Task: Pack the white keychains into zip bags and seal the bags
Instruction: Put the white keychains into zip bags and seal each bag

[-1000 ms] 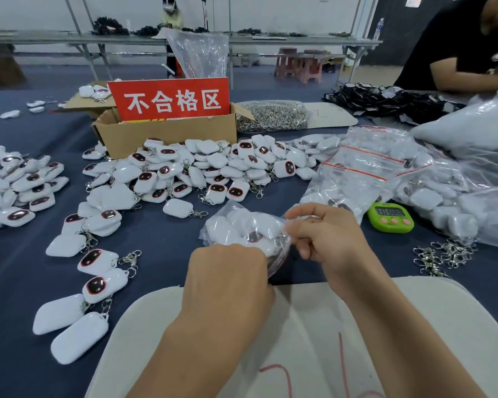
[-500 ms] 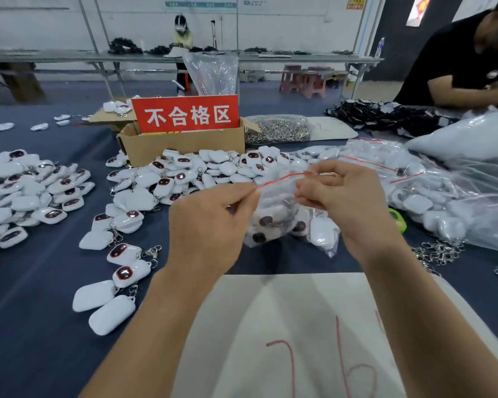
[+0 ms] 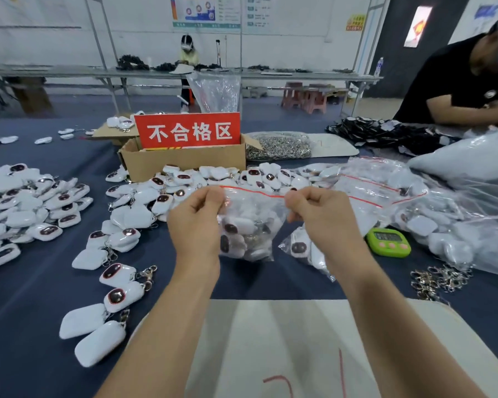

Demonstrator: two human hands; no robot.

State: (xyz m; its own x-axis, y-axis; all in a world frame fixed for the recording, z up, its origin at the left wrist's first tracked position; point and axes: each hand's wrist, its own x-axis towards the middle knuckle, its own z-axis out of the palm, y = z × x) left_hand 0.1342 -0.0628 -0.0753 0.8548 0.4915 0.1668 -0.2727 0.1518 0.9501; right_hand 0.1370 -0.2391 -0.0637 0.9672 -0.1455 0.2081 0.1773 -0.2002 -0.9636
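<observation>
Our left hand (image 3: 196,222) and right hand (image 3: 322,216) each pinch a top corner of the bag (image 3: 250,214), fingers curled in and thumbs pressing the plastic. We hold it between them in front of us, over the cloth (image 3: 26,297). Its mouth faces up and its red strip (image 3: 253,191) runs from hand to hand, left to right, dipping slightly toward the right. We cannot tell whether the strip is pressed closed. The body of the bag hangs straight down from the strip, and the white keychains (image 3: 236,228) inside have sunk in a heap to the bottom, some showing dark oval faces toward us.

Just right of it, behind our right wrist, a second bag (image 3: 302,248) with keychains in it lies on the cloth. Loose keychains (image 3: 127,239) are spread to the left and beyond the bag. A green timer (image 3: 388,242) sits near our right hand, with metal clasps (image 3: 440,278) closer to us. More filled bags (image 3: 385,191) pile up on the right. Farther back stands an open cardboard box (image 3: 184,162) with a red sign (image 3: 187,130), and beside it a clear sack of metal rings (image 3: 279,146). A white board (image 3: 299,340) lies under our forearms.
</observation>
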